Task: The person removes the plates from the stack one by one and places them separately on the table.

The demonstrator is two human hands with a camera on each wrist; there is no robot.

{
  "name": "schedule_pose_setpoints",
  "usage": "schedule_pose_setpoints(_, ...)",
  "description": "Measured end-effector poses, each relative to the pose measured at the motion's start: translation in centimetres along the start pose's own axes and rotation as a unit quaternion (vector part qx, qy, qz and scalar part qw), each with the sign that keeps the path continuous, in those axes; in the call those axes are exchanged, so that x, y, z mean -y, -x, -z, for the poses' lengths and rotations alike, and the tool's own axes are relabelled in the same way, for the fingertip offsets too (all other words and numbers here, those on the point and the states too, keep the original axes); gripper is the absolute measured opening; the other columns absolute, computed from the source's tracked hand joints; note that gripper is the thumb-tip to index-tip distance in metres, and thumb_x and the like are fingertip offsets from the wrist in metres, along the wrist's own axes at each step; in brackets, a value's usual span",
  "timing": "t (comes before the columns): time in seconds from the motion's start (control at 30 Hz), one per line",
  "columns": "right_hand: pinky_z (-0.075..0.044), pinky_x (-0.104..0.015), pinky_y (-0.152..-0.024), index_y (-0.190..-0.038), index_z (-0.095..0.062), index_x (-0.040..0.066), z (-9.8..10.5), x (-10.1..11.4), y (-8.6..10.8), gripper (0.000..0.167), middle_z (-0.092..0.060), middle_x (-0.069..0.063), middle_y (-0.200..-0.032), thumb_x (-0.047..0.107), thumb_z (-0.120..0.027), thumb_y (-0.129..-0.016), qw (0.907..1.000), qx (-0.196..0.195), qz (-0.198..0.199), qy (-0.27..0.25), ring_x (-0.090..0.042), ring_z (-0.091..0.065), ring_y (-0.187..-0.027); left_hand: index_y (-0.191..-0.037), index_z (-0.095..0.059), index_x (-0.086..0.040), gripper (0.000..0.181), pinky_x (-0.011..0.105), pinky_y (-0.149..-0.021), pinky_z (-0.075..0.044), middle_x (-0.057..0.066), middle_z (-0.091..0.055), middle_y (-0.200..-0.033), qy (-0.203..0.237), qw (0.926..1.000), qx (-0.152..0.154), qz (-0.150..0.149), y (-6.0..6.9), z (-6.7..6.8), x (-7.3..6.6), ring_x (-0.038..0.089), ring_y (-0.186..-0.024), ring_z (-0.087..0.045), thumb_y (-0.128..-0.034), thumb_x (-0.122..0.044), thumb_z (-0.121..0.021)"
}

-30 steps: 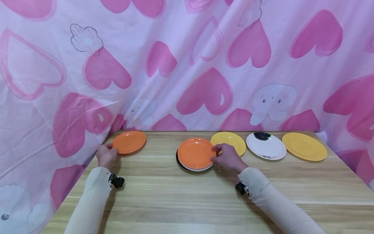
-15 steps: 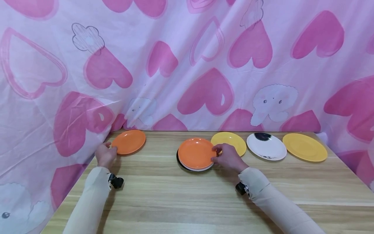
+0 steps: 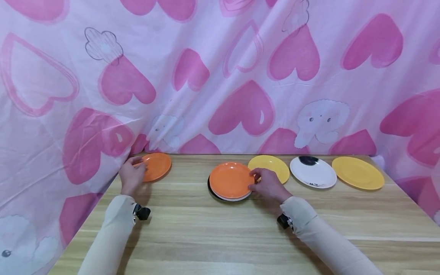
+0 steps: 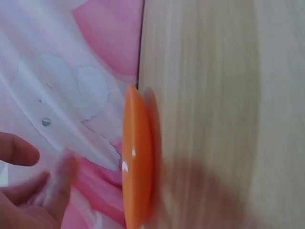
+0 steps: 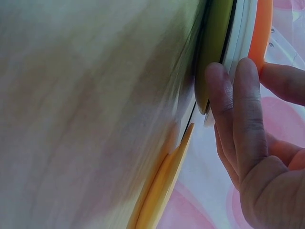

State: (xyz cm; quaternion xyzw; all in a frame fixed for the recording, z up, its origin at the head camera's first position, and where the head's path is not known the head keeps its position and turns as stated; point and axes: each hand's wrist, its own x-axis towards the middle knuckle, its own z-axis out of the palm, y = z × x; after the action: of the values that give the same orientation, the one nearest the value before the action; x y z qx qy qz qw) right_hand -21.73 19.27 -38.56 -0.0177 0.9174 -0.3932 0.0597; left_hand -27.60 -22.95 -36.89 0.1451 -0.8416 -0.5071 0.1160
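Note:
In the head view the left hand (image 3: pixel 133 176) is over the left rim of an orange plate (image 3: pixel 159 167) at the table's far left. The left wrist view shows its fingers (image 4: pixel 62 179) apart from that orange plate (image 4: pixel 137 162), holding nothing. Near the middle of the table stands a stack with an orange plate (image 3: pixel 231 179) on top, white below and a dark plate at the bottom. The right hand (image 3: pixel 269 185) grips the stack's right edge; in the right wrist view, its thumb is at the orange plate (image 5: pixel 261 33) and its fingers (image 5: pixel 248 109) lie against the lower rims.
Right of the stack, along the table's back, lie a yellow plate (image 3: pixel 271 166), a white plate with a black patch (image 3: pixel 313 173) and another yellow plate (image 3: pixel 358 172). A pink heart-patterned cloth (image 3: pixel 240 110) hangs behind the wooden table (image 3: pixel 206 236).
My left hand has come off the orange plate's left edge and shifted up and to the right, over the plate. The right hand and the stack have stayed in place.

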Motion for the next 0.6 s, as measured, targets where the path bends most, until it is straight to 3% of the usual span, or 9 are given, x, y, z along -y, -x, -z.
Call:
schedule_pose_setpoints(0.1, -0.055, -0.026, -0.071, -0.134, -0.056, 0.001, 0.0, 0.0, 0.0, 0.054, -0.064, -0.013, -0.107, 0.011, -0.078, -0.085, 1.0, -0.005, 0.0, 0.004, -0.019, -0.06, -0.082, -0.137, -0.056, 0.0, 0.038, 0.026, -0.087, -0.06, 0.022, -0.063, -0.131, 0.037, 0.9983, 0.044, -0.012, 0.5, -0.7, -0.8, 0.011, -0.089, -0.073, -0.1032, -0.015, -0.05)
schedule_pose_setpoints(0.2, -0.055, -0.026, -0.071, -0.136, -0.053, 0.001, 0.0, 0.1, -0.1, 0.059, -0.064, -0.013, -0.106, 0.011, -0.079, -0.085, 0.9999, -0.008, 0.0, 0.008, -0.019, -0.06, -0.082, -0.134, -0.057, 0.003, 0.035, 0.018, -0.082, -0.059, 0.018, -0.067, -0.122, 0.054, 0.9935, 0.094, -0.034, 1.0, -1.4, -1.4, -0.004, -0.079, -0.067, -0.1033, -0.014, -0.053)
schedule_pose_setpoints(0.33, -0.056, -0.026, -0.072, -0.135, -0.054, 0.0, 0.0, 0.2, -0.1, 0.057, -0.064, -0.013, -0.107, 0.012, -0.078, -0.085, 0.9999, -0.007, -0.005, 0.007, -0.019, -0.06, -0.084, -0.131, -0.057, 0.009, 0.033, 0.019, -0.087, -0.059, 0.009, -0.072, -0.109, 0.112, 0.9782, 0.169, -0.047, 1.5, -2.9, -1.8, -0.001, -0.086, -0.07, -0.1026, -0.008, -0.054)
schedule_pose_setpoints(0.47, -0.056, -0.025, -0.071, -0.134, -0.055, -0.001, -0.2, 0.1, -0.1, 0.056, -0.063, -0.014, -0.106, 0.011, -0.078, -0.085, 1.0, -0.004, -0.001, 0.001, -0.019, -0.06, -0.083, -0.132, -0.056, 0.009, 0.033, 0.025, -0.093, -0.058, 0.019, -0.072, -0.117, 0.153, 0.9591, 0.236, -0.035, 2.3, -4.6, -1.7, 0.007, -0.095, -0.073, -0.1028, -0.006, -0.053)
schedule_pose_setpoints(0.6, -0.055, -0.024, -0.068, -0.134, -0.055, -0.002, -0.3, 0.2, -0.1, 0.056, -0.063, -0.014, -0.106, 0.01, -0.078, -0.084, 1.0, -0.001, 0.007, -0.003, -0.018, -0.06, -0.08, -0.133, -0.055, 0.009, 0.036, 0.026, -0.092, -0.059, 0.021, -0.07, -0.123, 0.16, 0.9462, 0.28, -0.024, 3.3, -5.8, -2.1, 0.01, -0.098, -0.074, -0.1024, -0.008, -0.054)
